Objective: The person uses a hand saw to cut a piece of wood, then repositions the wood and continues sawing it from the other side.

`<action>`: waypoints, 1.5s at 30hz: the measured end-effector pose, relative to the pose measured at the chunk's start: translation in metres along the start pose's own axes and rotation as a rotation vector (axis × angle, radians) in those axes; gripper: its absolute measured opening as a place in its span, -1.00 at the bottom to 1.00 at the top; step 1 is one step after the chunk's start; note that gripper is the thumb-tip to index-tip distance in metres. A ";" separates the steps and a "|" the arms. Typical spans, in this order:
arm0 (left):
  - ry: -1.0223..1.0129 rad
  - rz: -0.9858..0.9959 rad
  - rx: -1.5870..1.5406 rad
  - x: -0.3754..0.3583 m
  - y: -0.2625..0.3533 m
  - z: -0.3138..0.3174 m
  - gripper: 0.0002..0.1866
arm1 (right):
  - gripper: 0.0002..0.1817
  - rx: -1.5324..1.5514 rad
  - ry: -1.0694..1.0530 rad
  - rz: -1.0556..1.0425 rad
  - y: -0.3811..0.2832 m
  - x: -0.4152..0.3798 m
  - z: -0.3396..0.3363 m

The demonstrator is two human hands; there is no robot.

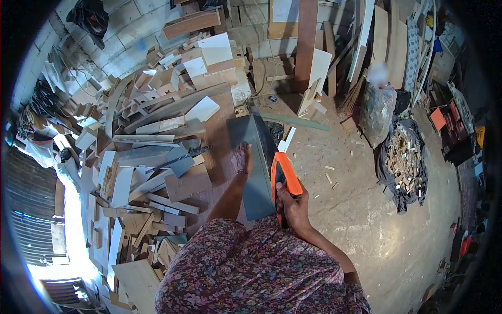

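A dark grey-green board point(257, 191) lies lengthwise in front of me on a brown wooden surface point(218, 123). My left hand point(241, 158) rests on the board's left part, fingers stretched out and pressing down. In my right hand point(294, 206) is the handle of a handsaw point(286, 175), orange and black. The fingers are wrapped round the grip. The saw's dark blade point(265, 137) points away from me, along the right side of the board. How deep its teeth sit in the board is hidden.
A large heap of wood offcuts point(151, 125) fills the left. Tall planks point(306, 47) lean on the back wall. On the right stand a black sack of wood scraps point(401, 162) and a clear plastic bag point(377, 112). Small chips point(329, 178) lie on the concrete floor point(355, 230).
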State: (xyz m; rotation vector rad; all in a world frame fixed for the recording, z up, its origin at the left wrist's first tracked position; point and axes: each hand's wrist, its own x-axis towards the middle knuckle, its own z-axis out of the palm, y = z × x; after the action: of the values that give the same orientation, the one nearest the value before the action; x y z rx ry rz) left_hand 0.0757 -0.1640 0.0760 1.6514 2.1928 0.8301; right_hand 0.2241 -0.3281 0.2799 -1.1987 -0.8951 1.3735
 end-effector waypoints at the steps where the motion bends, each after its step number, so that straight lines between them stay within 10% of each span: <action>1: 0.054 0.060 -0.006 0.002 -0.006 0.007 -0.69 | -0.83 -0.003 -0.005 0.008 -0.001 -0.001 0.001; 45: 0.056 -0.043 -0.137 0.000 0.004 -0.003 -0.84 | -0.83 -0.072 -0.022 -0.005 -0.006 -0.008 -0.003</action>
State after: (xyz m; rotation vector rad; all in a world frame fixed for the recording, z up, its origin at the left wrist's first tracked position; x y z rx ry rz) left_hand 0.0774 -0.1640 0.0808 1.5291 2.1476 1.0024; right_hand 0.2278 -0.3350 0.2864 -1.2377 -0.9690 1.3627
